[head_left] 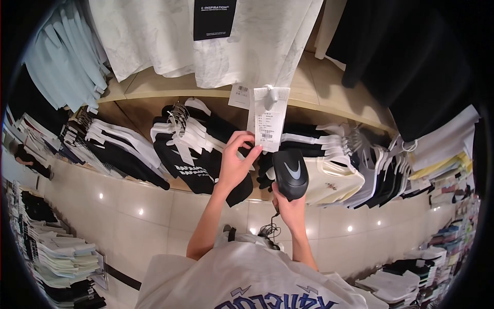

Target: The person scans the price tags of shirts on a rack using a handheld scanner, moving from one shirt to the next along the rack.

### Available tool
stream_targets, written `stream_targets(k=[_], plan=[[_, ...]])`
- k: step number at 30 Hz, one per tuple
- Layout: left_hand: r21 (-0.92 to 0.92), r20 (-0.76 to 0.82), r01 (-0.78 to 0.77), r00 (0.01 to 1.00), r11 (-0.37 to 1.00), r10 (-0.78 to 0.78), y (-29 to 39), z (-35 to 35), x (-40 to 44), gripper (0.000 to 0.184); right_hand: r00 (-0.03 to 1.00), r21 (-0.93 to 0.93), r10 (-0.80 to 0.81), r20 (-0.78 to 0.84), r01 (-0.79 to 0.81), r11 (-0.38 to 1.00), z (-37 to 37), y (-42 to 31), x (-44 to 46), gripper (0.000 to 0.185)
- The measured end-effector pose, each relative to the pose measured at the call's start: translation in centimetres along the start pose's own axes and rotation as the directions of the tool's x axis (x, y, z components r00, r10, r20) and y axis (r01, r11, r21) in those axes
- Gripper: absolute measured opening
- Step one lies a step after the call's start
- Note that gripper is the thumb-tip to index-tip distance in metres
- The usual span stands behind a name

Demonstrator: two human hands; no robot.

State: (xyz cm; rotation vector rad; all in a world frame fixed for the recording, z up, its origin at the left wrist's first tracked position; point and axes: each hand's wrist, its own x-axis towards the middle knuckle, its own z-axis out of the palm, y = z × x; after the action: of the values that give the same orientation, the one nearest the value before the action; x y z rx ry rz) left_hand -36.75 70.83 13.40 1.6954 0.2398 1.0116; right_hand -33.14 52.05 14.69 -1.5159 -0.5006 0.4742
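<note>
My left hand (238, 160) pinches the lower left edge of a white paper tag (268, 121) with small print and a barcode. The tag hangs by a white fastener below a pale patterned shirt (154, 38), and a second tag (240, 96) is partly behind it. Just below and to the right, my right hand (291, 208) is closed around a black barcode scanner (290, 175), its head near the tag's lower end. A dark cable hangs under the scanner.
Shirts on white hangers (193, 135) hang under a curved wooden shelf (319, 98). Black garments (391, 56) hang at the upper right, light blue ones (67, 56) at the upper left. Folded clothes (64, 257) are stacked lower left. A person (33, 160) stands far left.
</note>
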Motion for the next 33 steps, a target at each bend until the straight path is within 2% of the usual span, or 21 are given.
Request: stream_targets(k=[1,3,5,9,14,16,20,22,23,25,27,28,30,33], plan=[[0.050,0.056,0.044,0.997,0.998,-0.047,0.0,0.1,0.0,0.014,1.000,-0.007,0.012,-0.011,-0.012,1.000,0.1,-0.1,0.0,0.013],[0.087,0.048,-0.016,0.999,0.996,0.011,-0.1,0.4,-0.1,0.012,0.999,-0.013,0.023,-0.027,-0.024,1.000,0.2,-0.1,-0.3,0.013],[0.056,0.043,0.089,0.995,0.994,-0.092,0.0,0.5,-0.5,0.012,0.999,-0.031,-0.052,0.011,0.052,0.998,0.4,0.1,-0.3,0.014],[0.099,-0.013,0.059,0.998,0.993,-0.058,0.1,0.1,-0.9,0.013,0.987,-0.038,-0.150,0.060,0.152,0.988,1.1,0.8,-0.4,0.013],[0.154,-0.064,0.048,0.997,0.987,-0.039,0.4,-0.7,-1.4,0.014,0.983,-0.035,-0.159,0.087,0.163,0.986,2.0,0.8,-0.4,0.013],[0.185,-0.074,-0.019,0.997,0.982,0.033,0.3,-0.9,-1.5,0.013,0.989,-0.020,-0.055,0.134,0.059,0.998,2.0,0.7,-0.6,0.020],[0.185,-0.103,-0.014,0.994,0.983,0.034,-0.1,-1.4,-1.7,0.013,0.983,-0.006,-0.062,0.172,0.064,0.998,2.4,1.1,-0.3,0.021],[0.106,-0.110,0.062,0.993,0.992,-0.051,-0.2,-1.7,-1.9,0.012,0.981,-0.017,-0.062,0.182,0.066,0.998,2.5,1.2,-0.1,0.022],[0.104,-0.114,0.063,0.992,0.993,-0.051,-0.3,-1.6,-1.9,0.012,0.981,-0.021,-0.061,0.185,0.066,0.998,2.5,1.1,-0.1,0.022],[-0.052,-0.194,0.070,0.978,0.996,-0.079,-0.5,-1.5,-1.8,0.014,0.980,-0.037,-0.065,0.188,0.073,0.997,2.6,0.9,0.0,0.022],[-0.081,-0.184,0.088,0.978,0.993,-0.102,-0.6,-1.8,-1.7,0.016,0.981,-0.023,-0.065,0.181,0.071,0.997,2.6,1.2,0.2,0.021],[-0.155,-0.220,0.085,0.968,0.984,-0.118,-0.7,-1.8,-1.5,0.017,0.983,-0.009,-0.064,0.172,0.067,0.998,2.6,1.3,0.3,0.021],[-0.297,-0.237,0.111,0.954,0.948,-0.186,-1.0,-1.9,-1.2,0.025,0.986,-0.016,-0.066,0.156,0.069,0.997,2.6,1.1,0.4,0.020],[-0.359,-0.218,0.164,0.942,0.919,-0.253,-1.1,-1.7,-0.9,0.034,0.989,-0.001,-0.066,0.134,0.067,0.998,2.2,1.1,0.8,0.018]])
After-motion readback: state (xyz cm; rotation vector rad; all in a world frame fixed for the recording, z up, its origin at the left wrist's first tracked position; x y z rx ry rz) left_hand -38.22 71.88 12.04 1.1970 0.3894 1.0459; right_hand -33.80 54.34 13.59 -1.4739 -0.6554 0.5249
